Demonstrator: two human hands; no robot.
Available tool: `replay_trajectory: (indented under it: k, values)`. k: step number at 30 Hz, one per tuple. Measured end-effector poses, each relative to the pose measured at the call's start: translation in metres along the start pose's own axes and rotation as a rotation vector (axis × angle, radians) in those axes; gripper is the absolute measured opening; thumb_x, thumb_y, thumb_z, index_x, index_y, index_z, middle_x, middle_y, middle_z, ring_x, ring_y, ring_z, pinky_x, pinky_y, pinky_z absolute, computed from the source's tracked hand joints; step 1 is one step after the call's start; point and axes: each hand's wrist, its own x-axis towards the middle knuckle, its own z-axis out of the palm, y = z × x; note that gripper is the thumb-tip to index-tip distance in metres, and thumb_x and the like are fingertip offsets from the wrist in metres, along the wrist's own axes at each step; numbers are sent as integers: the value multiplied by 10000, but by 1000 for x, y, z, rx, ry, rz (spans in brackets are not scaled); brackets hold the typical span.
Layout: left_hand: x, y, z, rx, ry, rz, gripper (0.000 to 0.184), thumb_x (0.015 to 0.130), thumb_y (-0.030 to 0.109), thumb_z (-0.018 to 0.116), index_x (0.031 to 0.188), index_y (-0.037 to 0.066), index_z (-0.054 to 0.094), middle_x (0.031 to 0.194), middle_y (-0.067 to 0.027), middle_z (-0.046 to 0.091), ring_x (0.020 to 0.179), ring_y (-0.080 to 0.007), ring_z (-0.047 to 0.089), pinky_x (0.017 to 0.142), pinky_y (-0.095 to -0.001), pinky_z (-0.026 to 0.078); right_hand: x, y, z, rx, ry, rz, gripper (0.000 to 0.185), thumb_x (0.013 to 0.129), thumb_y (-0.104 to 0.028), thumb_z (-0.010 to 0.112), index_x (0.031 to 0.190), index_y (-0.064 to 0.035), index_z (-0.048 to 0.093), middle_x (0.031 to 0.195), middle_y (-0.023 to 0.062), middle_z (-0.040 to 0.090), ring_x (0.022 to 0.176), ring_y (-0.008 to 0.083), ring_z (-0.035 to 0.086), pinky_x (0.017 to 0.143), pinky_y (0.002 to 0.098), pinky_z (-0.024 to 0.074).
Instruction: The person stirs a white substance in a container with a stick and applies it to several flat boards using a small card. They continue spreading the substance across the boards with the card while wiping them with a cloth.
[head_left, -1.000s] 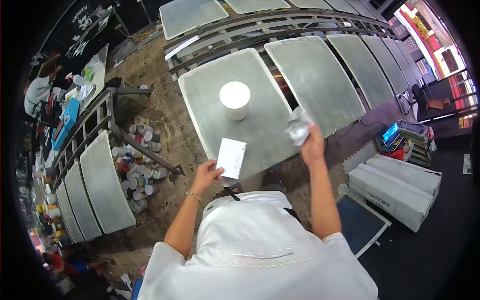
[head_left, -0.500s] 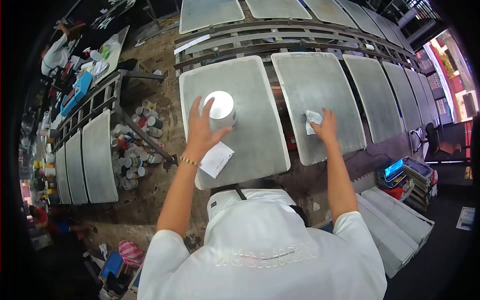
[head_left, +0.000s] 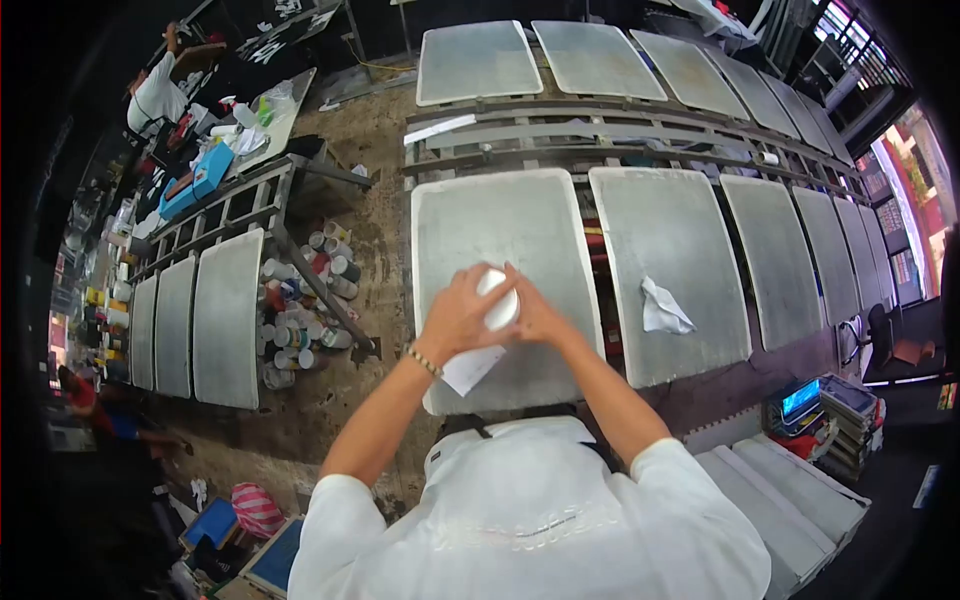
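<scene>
Above grey board, left hand and right hand grip white tub from both sides, likely for steadiness; exact finger contact blurred. Paper lies near left wrist, cloth on next board.

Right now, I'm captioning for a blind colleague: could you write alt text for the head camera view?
The left hand and right hand close around a white tub over a gray board, with white paper near the left wrist. A crumpled white cloth lies on the next board; many containers crowd the floor at left.
</scene>
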Motion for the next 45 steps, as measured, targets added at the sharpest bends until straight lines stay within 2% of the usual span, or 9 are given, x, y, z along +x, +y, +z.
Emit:
replay_trajectory:
  k: [10, 13, 15, 19, 21, 25, 32, 39, 45]
  values:
    - [-31, -9, -48, -172, 44, 422, 548, 787, 454, 716, 1191, 90, 646, 1227, -158, 576, 1148, -356, 558, 950, -476, 453, -23, -88, 45, 280, 93, 175, 950, 578, -344, 909, 1357, -24, 470, 1330, 175, 550, 1249, 349, 544, 1047, 464, 440]
    - [-36, 1, -19, -206, 102, 315, 527, 800, 424, 711, 1196, 82, 646, 1235, -170, 577, 1168, -362, 546, 950, -478, 451, -44, -65, 61, -61, 216, 188, 922, 614, -311, 891, 1368, -9, 455, 1325, 198, 545, 1221, 379, 548, 1025, 467, 448]
    - [-37, 18, 7, -314, 211, -244, 538, 811, 394, 708, 1232, 67, 632, 1263, -190, 556, 1148, -383, 541, 949, -486, 451, -52, -55, 72, -176, 305, 194, 883, 627, -294, 881, 1357, -14, 472, 1300, 203, 552, 1206, 389, 548, 1015, 471, 449]
    - [-34, 42, 12, -215, 205, -478, 555, 799, 360, 718, 1279, 103, 614, 1303, -187, 530, 1146, -404, 543, 929, -495, 477, -53, -64, 48, -296, 376, 156, 775, 620, -258, 883, 1284, -46, 542, 1209, 191, 579, 1166, 385, 555, 973, 481, 458]
    - [-41, 30, -7, -101, 46, 106, 567, 809, 339, 722, 1326, 143, 595, 1260, -203, 519, 1051, -401, 563, 935, -499, 484, -52, -89, 24, -185, 316, 250, 778, 587, -253, 900, 1259, -55, 560, 1189, 182, 588, 1158, 383, 558, 964, 481, 461]
    - [-49, 26, -46, -253, -342, 207, 701, 780, 432, 708, 1417, 207, 519, 1227, -233, 503, 997, -422, 626, 841, -483, 550, -68, -106, -6, -416, 63, 172, 869, 471, -250, 946, 1233, -57, 575, 1167, 164, 611, 1136, 377, 572, 958, 480, 467]
    - [-67, 41, -11, -531, -137, -339, 737, 839, 516, 664, 1402, 76, 485, 1169, -293, 559, 959, -472, 630, 885, -486, 540, -99, -110, 15, -313, 248, 285, 836, 507, -174, 905, 1255, -29, 562, 1212, 164, 586, 1139, 383, 573, 986, 465, 458]
    - [-100, -23, -21, -1271, -81, -623, 700, 910, 454, 700, 1407, 87, 370, 1087, -162, 588, 958, -295, 641, 870, -463, 530, -108, -106, 34, -257, 293, 376, 904, 534, -147, 918, 1319, -15, 489, 1213, 151, 580, 1143, 324, 587, 993, 433, 466]
    - [-200, -125, 45, -1014, 228, -795, 694, 894, 250, 746, 1441, 117, 341, 1184, -150, 554, 1025, -228, 632, 808, -354, 564, -79, -86, 55, -81, 438, 461, 907, 546, -148, 951, 1306, -4, 477, 1168, 132, 599, 1090, 260, 606, 962, 401, 493]
